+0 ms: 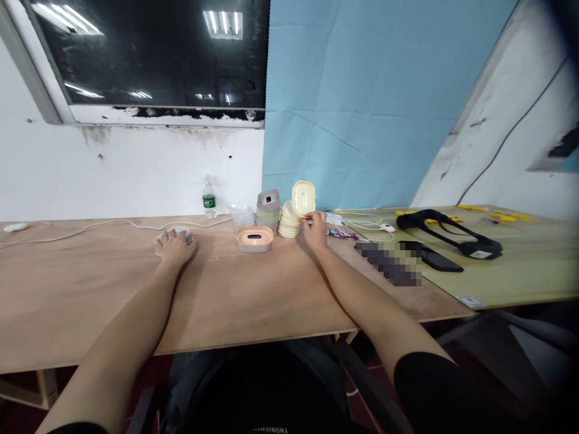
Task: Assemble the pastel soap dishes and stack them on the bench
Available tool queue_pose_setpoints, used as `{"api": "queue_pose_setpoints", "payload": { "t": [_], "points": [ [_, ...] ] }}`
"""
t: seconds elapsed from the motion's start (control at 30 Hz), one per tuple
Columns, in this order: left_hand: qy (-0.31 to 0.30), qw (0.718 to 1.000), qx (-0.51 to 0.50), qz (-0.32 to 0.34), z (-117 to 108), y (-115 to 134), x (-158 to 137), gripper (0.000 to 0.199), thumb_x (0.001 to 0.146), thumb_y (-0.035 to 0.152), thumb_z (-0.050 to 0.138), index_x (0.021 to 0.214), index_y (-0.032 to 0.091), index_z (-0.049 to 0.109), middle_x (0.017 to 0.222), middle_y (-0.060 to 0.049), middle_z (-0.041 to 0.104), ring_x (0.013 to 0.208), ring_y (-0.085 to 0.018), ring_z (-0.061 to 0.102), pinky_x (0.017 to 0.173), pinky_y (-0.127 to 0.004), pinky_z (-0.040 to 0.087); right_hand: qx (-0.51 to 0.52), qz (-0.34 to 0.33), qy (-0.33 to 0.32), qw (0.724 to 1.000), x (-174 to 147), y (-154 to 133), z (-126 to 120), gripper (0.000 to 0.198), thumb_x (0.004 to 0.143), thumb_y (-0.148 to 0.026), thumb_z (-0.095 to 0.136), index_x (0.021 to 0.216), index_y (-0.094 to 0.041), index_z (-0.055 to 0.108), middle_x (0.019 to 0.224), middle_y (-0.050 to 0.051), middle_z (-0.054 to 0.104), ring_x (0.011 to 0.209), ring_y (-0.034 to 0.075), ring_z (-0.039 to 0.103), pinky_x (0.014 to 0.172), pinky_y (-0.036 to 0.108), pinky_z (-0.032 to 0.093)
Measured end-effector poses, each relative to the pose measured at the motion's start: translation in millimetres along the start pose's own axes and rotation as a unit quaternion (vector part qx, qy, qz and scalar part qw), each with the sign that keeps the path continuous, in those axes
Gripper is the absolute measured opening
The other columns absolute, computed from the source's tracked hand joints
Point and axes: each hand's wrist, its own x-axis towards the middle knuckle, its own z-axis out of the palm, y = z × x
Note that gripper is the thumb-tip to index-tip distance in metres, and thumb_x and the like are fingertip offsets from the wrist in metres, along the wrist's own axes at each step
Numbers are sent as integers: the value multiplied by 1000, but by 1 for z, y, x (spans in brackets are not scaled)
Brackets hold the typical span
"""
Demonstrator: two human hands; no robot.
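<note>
My right hand (315, 229) pinches the lower edge of a cream plastic lid (303, 199), holding it upright with its flat face towards me. Just left of that hand stands a stack of similar cream lids (288, 224). My left hand (175, 246) lies on the table with its fingers spread over a whitish object (189, 232), which is mostly covered and hard to make out. Between the hands sits a small grey box with a peach inside and a dark slot (254, 239). Behind it are stacked grey and green boxes (268, 208) and clear plastic containers (242, 216).
A water bottle (208, 198) stands by the wall. A white cable (113, 222) crosses the table's back left. Further right lie more white cables (368, 222), a dark phone-like slab (434, 258), a black strapped device (479, 246) and yellow pieces (509, 216).
</note>
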Motion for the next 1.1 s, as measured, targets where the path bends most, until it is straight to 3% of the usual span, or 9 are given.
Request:
{"api": "queue_pose_setpoints", "payload": {
  "t": [0.27,0.47,0.63,0.77,0.83,0.93,1.03,1.1],
  "points": [
    [-6,1000,-8,6,2,-1,2,63,82,58,41,130,20,54,144,-19,40,132,-41,29,105,-59,18,-41,26,2,999,-2,-4,-1,9,79,-20,50,88,-20,51,103,11,49,99,25,51,90,37,43],
    [-16,1000,-10,8,2,-1,2,65,82,59,41,132,19,51,146,-20,38,133,-41,29,105,-59,17,-23,54,55,997,-4,-8,2,9,77,-17,48,82,-22,44,95,8,46,95,24,48,86,37,41],
    [-2,1000,-8,8,4,-2,2,64,82,59,43,131,19,53,144,-20,40,133,-40,31,105,-60,18,32,29,128,991,-1,-14,-3,14,76,-15,49,79,-22,38,91,4,43,92,20,46,84,36,41],
    [55,997,-42,22,4,2,2,63,82,58,46,129,17,54,141,-20,44,133,-40,30,106,-60,18,86,-17,140,986,-3,-29,-7,14,79,-21,53,81,-22,39,91,5,44,92,20,46,73,31,45],
    [95,990,-82,63,0,8,2,63,84,56,48,132,16,50,139,-19,46,132,-39,34,107,-57,21,117,-48,125,984,-8,-42,-6,15,80,-25,55,82,-22,41,92,5,45,92,20,47,68,30,46],
    [128,962,-156,184,-9,20,-4,67,86,54,49,139,15,39,138,-18,48,128,-34,41,106,-50,29,164,-79,80,980,-20,-68,-2,17,82,-31,57,84,-22,43,92,5,49,85,18,50,64,28,46],
    [120,921,-231,291,-20,37,-16,71,86,53,51,144,16,30,134,-16,52,120,-29,51,102,-45,38,201,-64,9,977,-35,-93,5,20,83,-36,59,87,-22,47,86,2,54,72,15,52,62,27,46],
    [88,902,-272,322,-27,49,-27,74,87,52,51,146,17,24,128,-14,56,107,-25,59,94,-41,45,223,-34,-59,972,-44,-106,8,23,82,-40,61,89,-21,49,76,0,55,64,14,52,60,27,46]
  ]
}}
